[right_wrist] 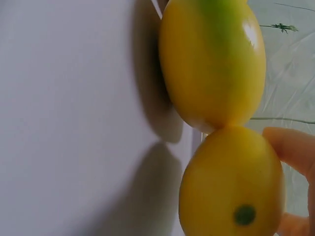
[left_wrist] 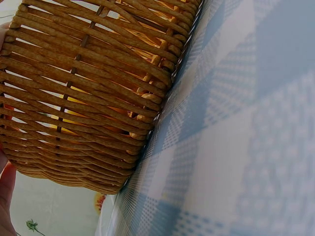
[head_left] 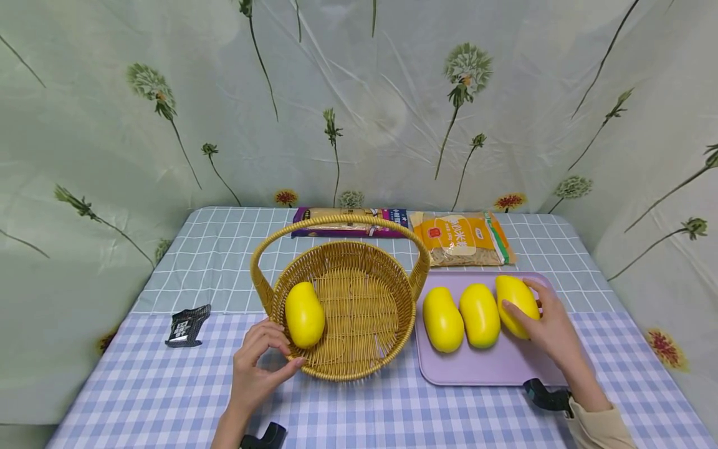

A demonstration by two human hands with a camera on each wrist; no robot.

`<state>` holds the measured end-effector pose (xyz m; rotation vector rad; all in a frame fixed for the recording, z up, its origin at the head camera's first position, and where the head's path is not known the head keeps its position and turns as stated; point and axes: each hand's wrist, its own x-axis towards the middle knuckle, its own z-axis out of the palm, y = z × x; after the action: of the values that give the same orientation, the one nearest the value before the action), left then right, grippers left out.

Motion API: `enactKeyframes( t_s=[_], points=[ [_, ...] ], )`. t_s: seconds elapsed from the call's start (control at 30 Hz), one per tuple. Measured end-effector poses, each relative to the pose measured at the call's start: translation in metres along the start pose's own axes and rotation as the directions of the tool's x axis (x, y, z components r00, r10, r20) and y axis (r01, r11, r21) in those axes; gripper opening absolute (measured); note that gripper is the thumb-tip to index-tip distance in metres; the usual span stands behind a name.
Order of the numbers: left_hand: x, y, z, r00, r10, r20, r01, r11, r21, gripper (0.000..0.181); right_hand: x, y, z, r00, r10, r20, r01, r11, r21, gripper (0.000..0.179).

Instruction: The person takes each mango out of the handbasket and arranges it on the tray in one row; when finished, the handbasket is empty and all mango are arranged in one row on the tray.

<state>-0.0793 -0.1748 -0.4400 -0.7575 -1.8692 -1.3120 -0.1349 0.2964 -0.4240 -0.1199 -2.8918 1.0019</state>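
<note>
My left hand (head_left: 255, 365) holds the near left rim of a round wicker basket (head_left: 359, 312) with a tall arched handle, fingertips and thumb at the rim. One yellow mango (head_left: 305, 315) lies inside, against the basket's left wall. In the left wrist view the woven side of the basket (left_wrist: 83, 98) fills the upper left. Over on the lilac tray (head_left: 477, 374), my right hand (head_left: 552, 321) grips the rightmost mango (head_left: 515, 302), thumb on one side and fingers on the other. Two more mangoes, a left one (head_left: 443, 320) and a middle one (head_left: 480, 316), lie beside it.
Behind the basket lies a long purple-edged packet (head_left: 350, 218). An orange and clear bag of grain (head_left: 462, 240) lies behind the tray. A small black wrapper (head_left: 187, 326) is on the checked cloth (head_left: 134, 380) at left. Floral fabric hangs around the table.
</note>
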Motion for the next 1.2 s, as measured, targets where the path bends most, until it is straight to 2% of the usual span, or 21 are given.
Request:
enactKeyframes(
  t_s=[0.4, 0.87, 1.0, 1.2],
  points=[
    [-0.002, -0.001, -0.001, 1.0, -0.013, 0.005, 0.013, 1.0, -0.001, 0.03, -0.006, 0.003, 0.0, 0.989, 0.086, 0.116, -0.077, 0.994, -0.079, 0.082],
    [-0.001, -0.001, -0.001, 1.0, -0.014, 0.002, 0.014, 1.0, 0.003, 0.03, -0.008, 0.001, -0.002, 0.985, 0.089, 0.15, -0.068, 0.988, -0.142, 0.086],
    [-0.002, -0.001, -0.001, 1.0, -0.008, 0.001, 0.008, 1.0, 0.0, 0.031, -0.01, -0.002, -0.004, 0.989, 0.096, 0.109, -0.075, 0.98, -0.186, 0.084],
    [-0.002, -0.002, 0.0, 1.0, 0.001, 0.0, -0.001, 1.0, 0.002, 0.031, -0.016, -0.013, -0.004, 0.995, 0.084, -0.048, -0.092, 0.972, -0.217, 0.077]
  ],
)
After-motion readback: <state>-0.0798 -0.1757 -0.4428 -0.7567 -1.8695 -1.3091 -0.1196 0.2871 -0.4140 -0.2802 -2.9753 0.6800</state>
